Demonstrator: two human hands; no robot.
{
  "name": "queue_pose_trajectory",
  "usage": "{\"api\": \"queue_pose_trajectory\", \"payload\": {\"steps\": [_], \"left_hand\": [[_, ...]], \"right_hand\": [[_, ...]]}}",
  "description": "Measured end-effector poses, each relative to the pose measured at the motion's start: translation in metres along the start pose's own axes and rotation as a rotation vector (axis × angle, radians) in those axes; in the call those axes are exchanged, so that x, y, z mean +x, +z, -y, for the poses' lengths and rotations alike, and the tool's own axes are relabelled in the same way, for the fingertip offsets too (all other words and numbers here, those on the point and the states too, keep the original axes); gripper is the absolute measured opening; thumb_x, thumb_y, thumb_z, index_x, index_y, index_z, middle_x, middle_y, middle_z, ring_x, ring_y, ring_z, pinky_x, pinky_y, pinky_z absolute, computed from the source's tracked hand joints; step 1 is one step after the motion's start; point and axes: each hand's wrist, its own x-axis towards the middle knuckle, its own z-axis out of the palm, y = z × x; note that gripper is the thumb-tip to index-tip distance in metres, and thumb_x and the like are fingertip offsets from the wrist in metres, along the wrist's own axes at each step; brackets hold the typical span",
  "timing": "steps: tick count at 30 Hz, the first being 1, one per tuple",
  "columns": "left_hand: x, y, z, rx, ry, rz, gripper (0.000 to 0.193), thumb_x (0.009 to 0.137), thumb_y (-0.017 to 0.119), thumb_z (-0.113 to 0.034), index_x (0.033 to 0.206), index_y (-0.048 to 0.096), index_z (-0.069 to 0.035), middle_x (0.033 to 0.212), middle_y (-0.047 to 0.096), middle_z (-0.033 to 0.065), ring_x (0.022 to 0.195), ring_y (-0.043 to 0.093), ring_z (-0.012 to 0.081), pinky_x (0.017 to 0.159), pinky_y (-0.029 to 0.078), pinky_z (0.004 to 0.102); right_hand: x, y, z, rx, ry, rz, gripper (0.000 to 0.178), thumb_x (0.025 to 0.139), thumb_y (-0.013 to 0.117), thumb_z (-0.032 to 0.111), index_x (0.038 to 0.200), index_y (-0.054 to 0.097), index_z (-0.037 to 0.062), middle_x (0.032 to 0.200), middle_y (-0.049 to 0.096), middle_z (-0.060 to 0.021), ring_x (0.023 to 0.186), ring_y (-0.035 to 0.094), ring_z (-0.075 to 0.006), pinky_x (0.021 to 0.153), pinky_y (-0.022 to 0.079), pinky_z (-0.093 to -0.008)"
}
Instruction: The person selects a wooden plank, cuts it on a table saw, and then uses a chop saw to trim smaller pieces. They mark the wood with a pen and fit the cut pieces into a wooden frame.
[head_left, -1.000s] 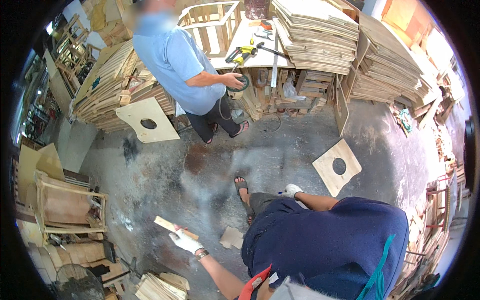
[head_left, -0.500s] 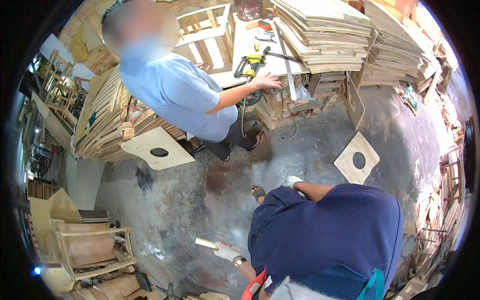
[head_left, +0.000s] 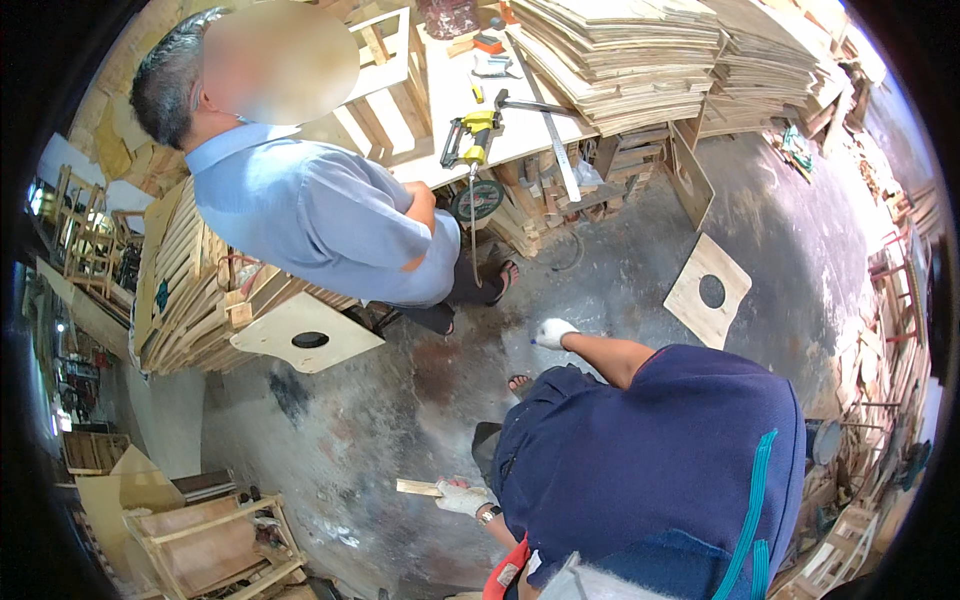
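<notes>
My left hand (head_left: pixel 462 498), in a white glove, is closed round short wooden strips (head_left: pixel 416 488) that look stacked together; their ends point left. My right hand (head_left: pixel 555 333), also gloved, is held out over the floor ahead of my body with its fingers curled. A small dark blue spot shows by its fingertips; what it belongs to is too small to tell. Away to its right, a board with a round hole (head_left: pixel 708 291) lies on the grey floor.
A person in a blue shirt (head_left: pixel 310 205) stands by the workbench (head_left: pixel 520 140), arms drawn in. A yellow nail gun (head_left: pixel 478 138) with a hose lies there beside a metal ruler (head_left: pixel 550 120). Stacked plywood (head_left: pixel 620 70) rises behind. Another holed board (head_left: pixel 305 336) leans at left.
My right hand has moved forward and left, away from my body. My left hand still grips the strips. The other person has drawn a hand back from the bench.
</notes>
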Motion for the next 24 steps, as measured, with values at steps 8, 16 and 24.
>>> {"api": "queue_pose_trajectory", "payload": {"steps": [8, 16, 24], "left_hand": [[-0.004, 0.013, -0.036, -0.031, 0.04, 0.067, 0.028, 0.098, 0.052, -0.016, 0.115, 0.062, 0.003, 0.066, 0.04, -0.0026, 0.05, 0.034, 0.0091, 0.044, 0.029, 0.0274], [-0.085, -0.037, -0.034, -0.238, 0.076, -0.007, 0.046, 0.102, 0.056, -0.053, 0.084, 0.051, -0.011, 0.067, 0.042, -0.0026, 0.053, 0.038, 0.008, 0.045, 0.031, 0.0243], [-0.258, -0.157, 0.047, -0.023, 0.122, -0.317, 0.028, 0.096, 0.066, -0.028, 0.083, 0.051, -0.007, 0.066, 0.048, -0.0005, 0.052, 0.044, 0.0092, 0.047, 0.037, 0.0283]], "right_hand": [[-0.042, 0.065, -0.098, -0.111, 0.241, 0.247, 0.049, 0.079, 0.067, 0.041, 0.111, 0.076, 0.0055, 0.115, 0.071, -0.023, 0.109, 0.069, -0.0393, 0.095, 0.054, -0.046], [-0.046, 0.037, -0.068, -0.299, 0.066, 0.304, 0.058, 0.077, 0.071, 0.051, 0.113, 0.075, 0.0066, 0.119, 0.071, -0.0208, 0.109, 0.07, -0.0376, 0.091, 0.056, -0.0452], [-0.147, 0.076, 0.143, -0.388, -0.745, 0.594, 0.069, 0.095, 0.048, 0.065, 0.102, 0.071, 0.0008, 0.096, 0.071, -0.0267, 0.098, 0.069, -0.0433, 0.086, 0.05, -0.0495]]}}
